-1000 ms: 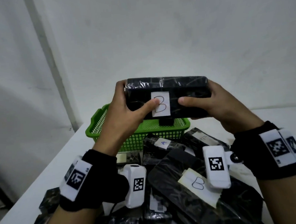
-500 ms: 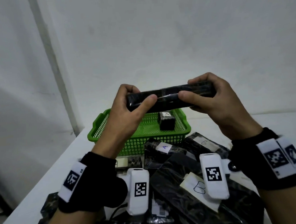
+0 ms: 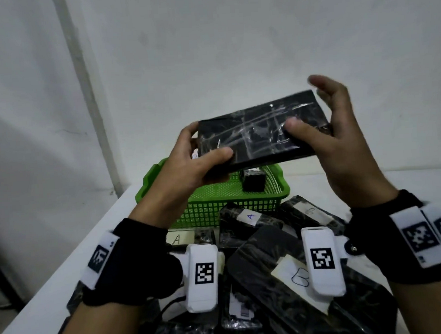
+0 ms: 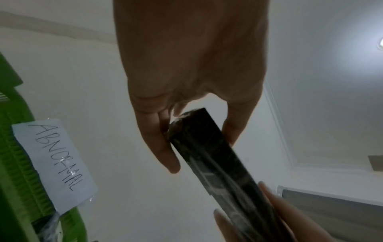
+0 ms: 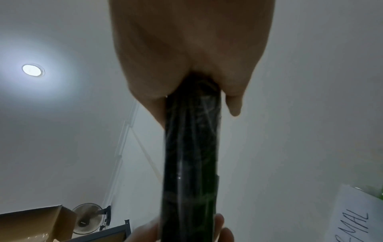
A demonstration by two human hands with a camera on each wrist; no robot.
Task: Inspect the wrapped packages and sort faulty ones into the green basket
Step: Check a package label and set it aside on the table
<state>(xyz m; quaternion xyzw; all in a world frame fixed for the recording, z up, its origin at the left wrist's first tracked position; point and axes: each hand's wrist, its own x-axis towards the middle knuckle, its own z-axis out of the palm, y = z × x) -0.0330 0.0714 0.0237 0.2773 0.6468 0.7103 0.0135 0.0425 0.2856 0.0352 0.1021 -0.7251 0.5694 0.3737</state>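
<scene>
White wall behind; white worktop (image 3: 65, 256) strewn with black film-wrapped packages. A flat black package wrapped in clear film (image 3: 261, 130) is held above the green mesh plastic basket (image 3: 216, 205). Left hand (image 3: 188, 168) grip: thumb and fingers clamped on its left end. Right hand (image 3: 341, 138) grip: thumb pressed on top, fingers loosely spread behind.

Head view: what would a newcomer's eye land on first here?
A black wrapped package held up above the green basket, its taped side showing; the left hand grips one end, the right hand the other. Below lies a pile of black packages with lettered labels.
</scene>
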